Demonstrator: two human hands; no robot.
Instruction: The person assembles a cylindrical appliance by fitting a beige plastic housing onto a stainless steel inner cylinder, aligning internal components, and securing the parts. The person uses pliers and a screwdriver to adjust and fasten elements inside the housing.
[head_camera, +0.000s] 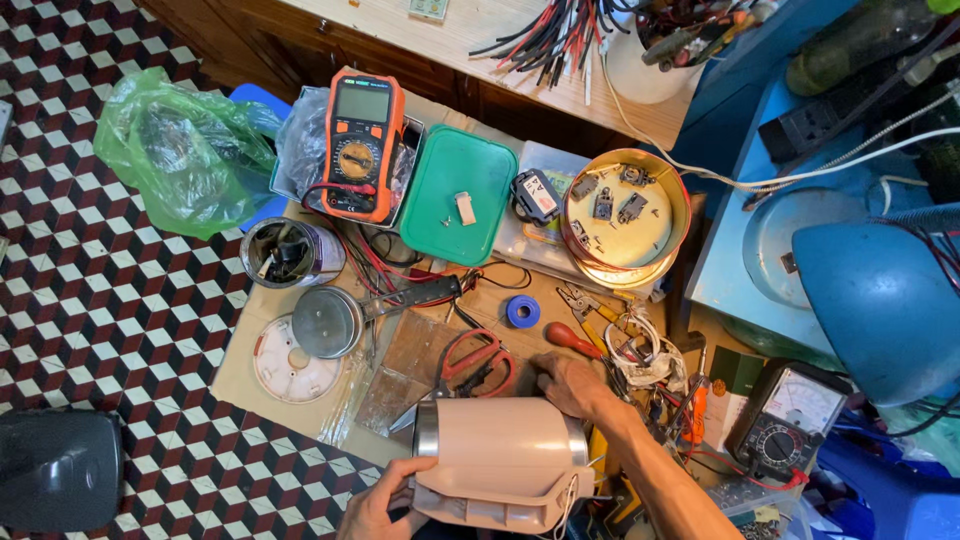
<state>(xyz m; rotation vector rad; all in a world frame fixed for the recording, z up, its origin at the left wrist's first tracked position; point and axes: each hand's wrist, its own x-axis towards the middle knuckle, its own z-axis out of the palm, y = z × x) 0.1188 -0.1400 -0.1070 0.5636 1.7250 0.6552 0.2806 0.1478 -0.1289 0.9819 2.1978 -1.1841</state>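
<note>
We see a crowded counter (300, 395) over a chequered tile floor (110, 300); a green plastic bag (180, 145) slumps at its far left edge. Nearest us lies a beige electric kettle (495, 455) on its side, metal rim to the left, handle side toward us, at the counter's near edge. Beyond it sit a round tin lid (625, 215) holding small metal parts, a green plastic lid (460, 195) with a white piece on it, and an orange multimeter (362, 145) resting on a clear bag. An analogue meter (790, 415) stands to the right. Closer in, red-handled scissors (478, 362) lie just beyond the kettle, with a red-handled screwdriver (572, 340) and a blue tape roll (522, 311) near them; tangled wires crowd the right. Our left hand (385, 505) cups the kettle's handle end from below, fingers curled against it in a loose grip. Our right hand (570, 385) rests on the kettle's far upper edge, fingers bent over it, forearm angled down to the right.
</note>
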